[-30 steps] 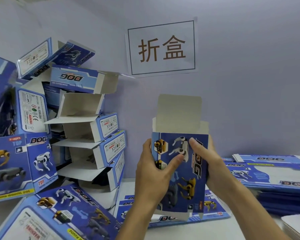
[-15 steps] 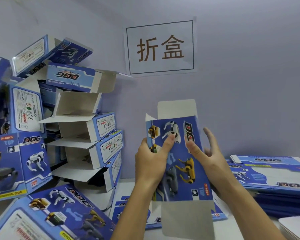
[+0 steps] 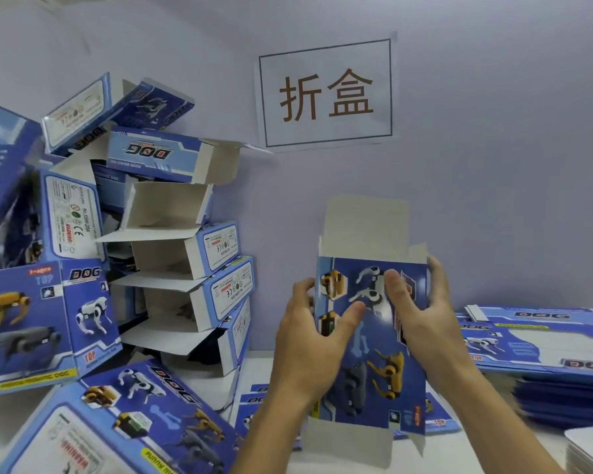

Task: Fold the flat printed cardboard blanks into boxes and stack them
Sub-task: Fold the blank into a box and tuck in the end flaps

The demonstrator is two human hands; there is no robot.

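Boxes [image 3: 172, 254], folded, pile up at far left against the wall, too jumbled and edge-cropped for me to count. My left hand [image 3: 317, 343] and right hand [image 3: 421, 323], two in all, hold one box [image 3: 374, 350] upright at centre, long axis vertical, top flap up; fingers behind it are hidden, thumbs pressing its front. Blanks [image 3: 541, 340] lie stacked on the bench [image 3: 257, 366] at right, blurred.

Both forearms reach forward, left hand [image 3: 310, 343] and right hand [image 3: 421, 313] raised, thumbs forward, fingers curled in grip.
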